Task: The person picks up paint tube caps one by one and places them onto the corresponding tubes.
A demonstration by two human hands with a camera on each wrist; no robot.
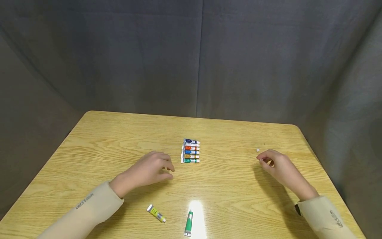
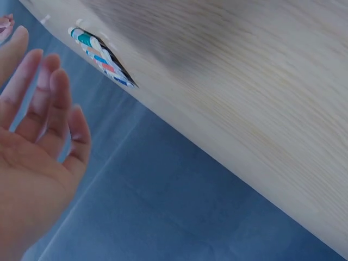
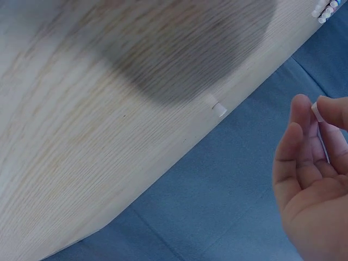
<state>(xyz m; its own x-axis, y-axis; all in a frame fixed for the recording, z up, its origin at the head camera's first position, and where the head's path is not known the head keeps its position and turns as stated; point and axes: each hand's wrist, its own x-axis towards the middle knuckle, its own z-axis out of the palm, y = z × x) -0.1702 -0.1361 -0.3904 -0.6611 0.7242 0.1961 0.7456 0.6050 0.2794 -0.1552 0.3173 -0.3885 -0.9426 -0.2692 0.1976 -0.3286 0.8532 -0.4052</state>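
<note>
My right hand [image 1: 276, 165] is raised over the right part of the table. Its thumb and finger pinch a small white cap [image 3: 316, 112]. A second white cap [image 1: 258, 150] lies on the wood just beyond those fingertips. My left hand [image 1: 153, 169] hovers palm inward with relaxed, slightly bent fingers and holds nothing. Just to its right and beyond lies a neat row of paint tubes [image 1: 191, 152] in several colours, white caps facing right. Closer to me lie a yellow-green paint tube [image 1: 156, 213], set at a slant, and a green paint tube [image 1: 189, 224] with a narrow end pointing away.
All of this lies on a light wooden table [image 1: 226, 186] with rounded far corners. A dark grey curtain [image 1: 143, 66] hangs behind it and along both sides. Lamp glare shows on the wood beside the green tube.
</note>
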